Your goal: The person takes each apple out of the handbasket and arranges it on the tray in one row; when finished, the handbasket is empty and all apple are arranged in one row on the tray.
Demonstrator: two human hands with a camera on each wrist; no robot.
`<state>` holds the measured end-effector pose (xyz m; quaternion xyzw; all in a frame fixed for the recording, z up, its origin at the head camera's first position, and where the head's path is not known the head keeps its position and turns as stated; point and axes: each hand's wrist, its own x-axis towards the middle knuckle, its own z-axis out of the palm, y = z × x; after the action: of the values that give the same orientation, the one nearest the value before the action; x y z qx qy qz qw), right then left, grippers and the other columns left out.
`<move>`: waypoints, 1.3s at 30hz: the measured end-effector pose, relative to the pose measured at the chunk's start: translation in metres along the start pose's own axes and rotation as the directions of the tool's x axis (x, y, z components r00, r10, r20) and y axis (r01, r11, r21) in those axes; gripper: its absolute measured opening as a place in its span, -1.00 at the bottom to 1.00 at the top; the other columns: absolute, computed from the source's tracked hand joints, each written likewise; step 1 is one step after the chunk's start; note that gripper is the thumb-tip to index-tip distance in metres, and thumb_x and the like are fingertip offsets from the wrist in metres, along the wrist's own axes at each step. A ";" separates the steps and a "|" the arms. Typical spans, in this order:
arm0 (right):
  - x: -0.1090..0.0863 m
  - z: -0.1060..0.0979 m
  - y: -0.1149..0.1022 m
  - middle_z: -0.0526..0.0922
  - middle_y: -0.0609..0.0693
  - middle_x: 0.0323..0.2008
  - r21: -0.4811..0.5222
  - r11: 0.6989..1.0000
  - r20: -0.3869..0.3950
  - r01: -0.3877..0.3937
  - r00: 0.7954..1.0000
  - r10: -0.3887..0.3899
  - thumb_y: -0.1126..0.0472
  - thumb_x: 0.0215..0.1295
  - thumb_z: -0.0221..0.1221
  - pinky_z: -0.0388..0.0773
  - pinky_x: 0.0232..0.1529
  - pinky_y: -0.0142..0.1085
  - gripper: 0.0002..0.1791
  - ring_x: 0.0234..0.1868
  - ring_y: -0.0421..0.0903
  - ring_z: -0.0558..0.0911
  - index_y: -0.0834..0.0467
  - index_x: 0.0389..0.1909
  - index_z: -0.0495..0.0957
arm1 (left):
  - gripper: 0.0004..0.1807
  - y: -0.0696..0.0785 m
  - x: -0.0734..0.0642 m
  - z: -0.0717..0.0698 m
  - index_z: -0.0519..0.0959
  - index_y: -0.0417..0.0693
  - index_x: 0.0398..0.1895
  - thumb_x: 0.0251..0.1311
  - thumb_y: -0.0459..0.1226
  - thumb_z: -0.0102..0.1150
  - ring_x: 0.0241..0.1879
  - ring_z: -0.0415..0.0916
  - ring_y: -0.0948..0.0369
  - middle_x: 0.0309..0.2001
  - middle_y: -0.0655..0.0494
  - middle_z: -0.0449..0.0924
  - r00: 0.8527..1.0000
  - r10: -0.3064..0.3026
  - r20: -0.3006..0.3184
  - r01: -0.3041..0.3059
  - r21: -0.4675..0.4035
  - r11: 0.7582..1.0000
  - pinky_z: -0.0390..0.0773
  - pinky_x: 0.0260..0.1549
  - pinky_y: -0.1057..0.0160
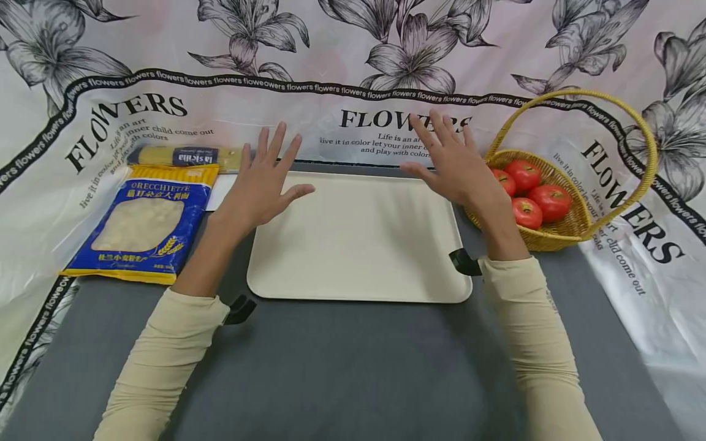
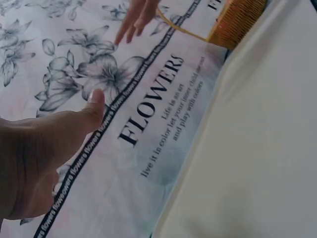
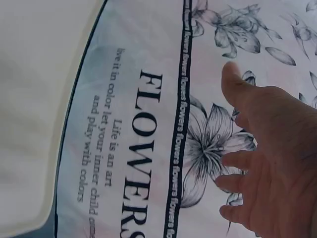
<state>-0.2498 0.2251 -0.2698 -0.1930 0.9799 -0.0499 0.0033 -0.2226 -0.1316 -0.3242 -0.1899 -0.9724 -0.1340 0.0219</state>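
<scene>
Both hands hover with fingers spread, and neither holds anything. In the head view the left hand [image 1: 259,187] is over the left end of a cream tray [image 1: 353,245], near a blue and yellow bag of orecchiette pasta [image 1: 138,226]. The right hand [image 1: 455,162] reaches above the tray's far right corner, beside a yellow wicker basket [image 1: 576,229] with several red tomatoes [image 1: 551,202]. The left wrist view shows the left thumb [image 2: 94,111] stretched out; its other fingers are mostly hidden. From the right wrist, the right hand [image 3: 277,163] appears with its thumb apart from the fingers.
Behind the orecchiette lies a yellow packet with a dark blue label [image 1: 193,155], partly hidden by the left hand. A white flat item [image 1: 222,190] shows beside the bag. The basket's tall handle [image 1: 651,141] arches up at the right. Flower-printed sheeting [image 1: 309,116] covers the back.
</scene>
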 end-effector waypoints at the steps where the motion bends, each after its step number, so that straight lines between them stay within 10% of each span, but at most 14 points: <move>1: -0.003 -0.002 0.004 -0.45 0.07 0.72 0.000 1.000 -0.003 0.002 1.000 -0.002 -0.39 0.55 -0.09 -0.45 0.67 0.30 -0.04 0.74 0.24 -0.29 -0.21 0.71 -0.39 | 0.03 -0.002 -0.003 0.002 -0.36 0.14 0.73 0.50 0.28 -0.05 0.71 -0.62 -0.17 0.72 -0.01 -0.65 1.000 -0.002 0.015 0.003 -0.012 1.000 -0.43 0.63 -0.36; 9: -0.027 -0.009 0.030 -0.33 0.22 0.72 -0.052 0.998 0.008 -0.022 1.000 0.022 -0.26 0.59 0.00 -0.22 0.67 0.31 -0.07 0.71 0.37 -0.14 -0.06 0.72 -0.27 | 0.12 -0.026 -0.037 0.018 -0.35 -0.04 0.72 0.47 0.28 0.01 0.68 -0.60 -0.29 0.71 -0.17 -0.61 0.981 -0.026 0.192 0.042 -0.081 0.996 -0.32 0.57 -0.48; 21: -0.041 -0.015 0.082 -0.58 0.28 0.67 -0.072 0.991 0.133 -0.110 0.984 0.119 -0.40 0.54 -0.09 -0.44 0.58 0.45 0.06 0.67 0.44 -0.41 -0.01 0.70 -0.46 | 0.53 -0.054 -0.073 0.031 -0.31 -0.34 0.67 0.02 0.33 0.46 0.64 -0.43 -0.44 0.68 -0.40 -0.42 0.882 0.019 0.470 0.015 -0.068 0.998 -0.31 0.51 -0.57; 39: -0.028 -0.028 0.153 -0.33 0.59 0.60 -0.068 0.974 0.314 -0.215 0.922 0.225 -0.33 0.57 -0.05 -0.33 0.48 0.59 0.12 0.58 0.65 -0.33 0.30 0.65 -0.44 | 0.69 -0.059 -0.064 0.046 -0.45 -0.44 0.62 -0.13 0.25 0.61 0.62 -0.47 -0.47 0.64 -0.50 -0.53 0.785 0.039 0.619 0.063 -0.142 0.988 -0.12 0.48 -0.57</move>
<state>-0.2824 0.3794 -0.2575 -0.0873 0.9825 -0.0014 0.1646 -0.1854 -0.1950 -0.3889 -0.2182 -0.9135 -0.1393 -0.3140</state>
